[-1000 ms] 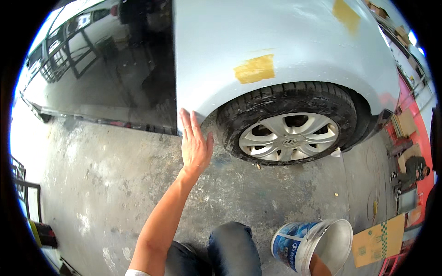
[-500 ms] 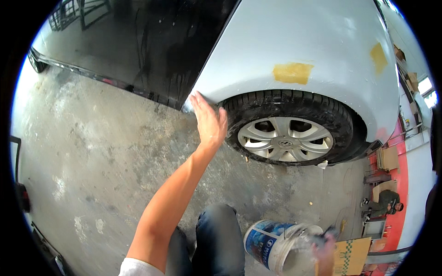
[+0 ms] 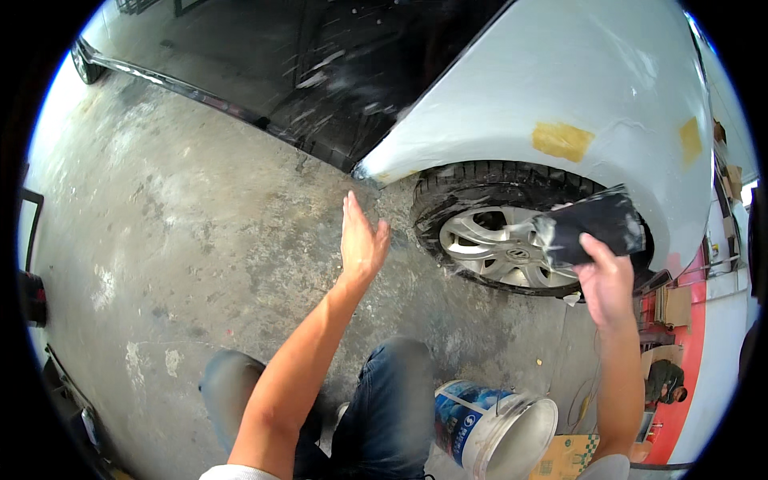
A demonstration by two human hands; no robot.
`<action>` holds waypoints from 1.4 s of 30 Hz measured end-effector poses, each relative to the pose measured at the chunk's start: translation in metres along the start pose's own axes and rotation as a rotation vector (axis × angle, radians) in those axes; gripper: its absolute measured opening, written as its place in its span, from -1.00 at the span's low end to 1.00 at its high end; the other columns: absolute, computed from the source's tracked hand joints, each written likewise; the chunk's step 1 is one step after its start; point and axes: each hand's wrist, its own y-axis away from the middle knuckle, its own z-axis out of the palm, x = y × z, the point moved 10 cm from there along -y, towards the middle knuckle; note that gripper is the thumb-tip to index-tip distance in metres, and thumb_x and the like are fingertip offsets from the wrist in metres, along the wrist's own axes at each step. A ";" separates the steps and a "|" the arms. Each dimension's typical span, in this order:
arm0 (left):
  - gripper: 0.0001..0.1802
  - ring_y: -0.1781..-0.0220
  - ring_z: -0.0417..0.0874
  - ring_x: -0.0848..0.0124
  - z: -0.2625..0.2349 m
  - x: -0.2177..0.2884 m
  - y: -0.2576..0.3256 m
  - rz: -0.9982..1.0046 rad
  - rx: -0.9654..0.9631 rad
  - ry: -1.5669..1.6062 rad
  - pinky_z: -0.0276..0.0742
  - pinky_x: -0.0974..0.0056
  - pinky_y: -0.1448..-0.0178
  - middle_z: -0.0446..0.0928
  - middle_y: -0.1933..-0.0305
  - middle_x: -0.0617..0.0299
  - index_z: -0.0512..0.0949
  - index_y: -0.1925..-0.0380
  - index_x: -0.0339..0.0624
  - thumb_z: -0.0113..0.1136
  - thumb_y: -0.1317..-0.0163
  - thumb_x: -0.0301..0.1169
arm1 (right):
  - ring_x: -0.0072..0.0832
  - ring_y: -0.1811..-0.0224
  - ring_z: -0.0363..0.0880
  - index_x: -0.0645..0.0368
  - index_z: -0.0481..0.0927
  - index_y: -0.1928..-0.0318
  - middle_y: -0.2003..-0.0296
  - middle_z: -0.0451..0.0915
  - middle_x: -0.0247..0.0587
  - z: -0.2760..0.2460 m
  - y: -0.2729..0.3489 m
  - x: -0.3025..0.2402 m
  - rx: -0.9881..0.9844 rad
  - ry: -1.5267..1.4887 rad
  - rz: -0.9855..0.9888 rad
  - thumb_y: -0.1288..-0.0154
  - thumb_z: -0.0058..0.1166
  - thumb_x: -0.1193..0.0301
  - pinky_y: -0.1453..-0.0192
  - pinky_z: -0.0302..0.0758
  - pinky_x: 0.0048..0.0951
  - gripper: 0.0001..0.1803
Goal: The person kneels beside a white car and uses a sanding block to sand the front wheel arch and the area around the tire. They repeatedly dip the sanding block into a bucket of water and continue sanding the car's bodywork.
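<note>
A light blue-grey car fender (image 3: 552, 88) curves over a tyre with a silver wheel (image 3: 496, 248). Two tan patches (image 3: 562, 140) mark the panel. My left hand (image 3: 362, 240) is open, fingers spread, held in the air just below the fender's lower front corner, not touching it. My right hand (image 3: 606, 280) grips a wet dark sheet, like sanding paper (image 3: 596, 224), raised in front of the wheel arch and dripping. A white and blue bucket (image 3: 496, 428) stands on the floor by my right knee.
The black car door (image 3: 320, 72) with its sill runs to the upper left. Stained concrete floor (image 3: 176, 240) spreads left. My knees in jeans (image 3: 384, 408) are at the bottom. A red floor strip with cardboard and tools (image 3: 672, 352) lies at the right.
My left hand has come off the fender edge and now hovers below it. My right hand has risen from the bucket with the wet dark sheet up to the wheel arch.
</note>
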 end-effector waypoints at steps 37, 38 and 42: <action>-0.38 -0.31 0.61 0.03 -0.040 -0.181 0.040 -0.357 0.180 0.102 0.51 0.05 -0.35 0.57 -0.29 -0.14 0.45 -0.32 -0.26 0.26 -0.31 -0.23 | -0.39 -0.65 0.13 0.35 0.33 -0.47 -0.55 0.26 -0.09 0.266 -0.083 0.177 -0.886 1.991 -1.352 -0.39 -0.22 0.49 -0.75 -0.02 -0.26 -0.36; -0.38 -0.31 0.61 0.03 -0.040 -0.185 0.041 -0.376 0.174 0.083 0.51 0.05 -0.35 0.57 -0.28 -0.14 0.45 -0.32 -0.26 0.26 -0.30 -0.23 | -0.39 -0.65 0.13 0.36 0.33 -0.47 -0.55 0.27 -0.10 0.266 -0.081 0.174 -0.908 1.983 -1.326 -0.39 -0.21 0.49 -0.75 -0.03 -0.25 -0.36; -0.37 -0.35 0.59 0.05 -0.016 -0.164 0.036 -0.349 0.112 0.143 0.49 0.06 -0.38 0.57 -0.30 -0.13 0.46 -0.33 -0.26 0.27 -0.30 -0.22 | -0.37 -0.64 0.13 0.40 0.35 -0.45 -0.54 0.29 -0.06 0.265 -0.087 0.219 -0.838 2.085 -1.286 -0.39 -0.18 0.46 -0.74 -0.04 -0.27 -0.37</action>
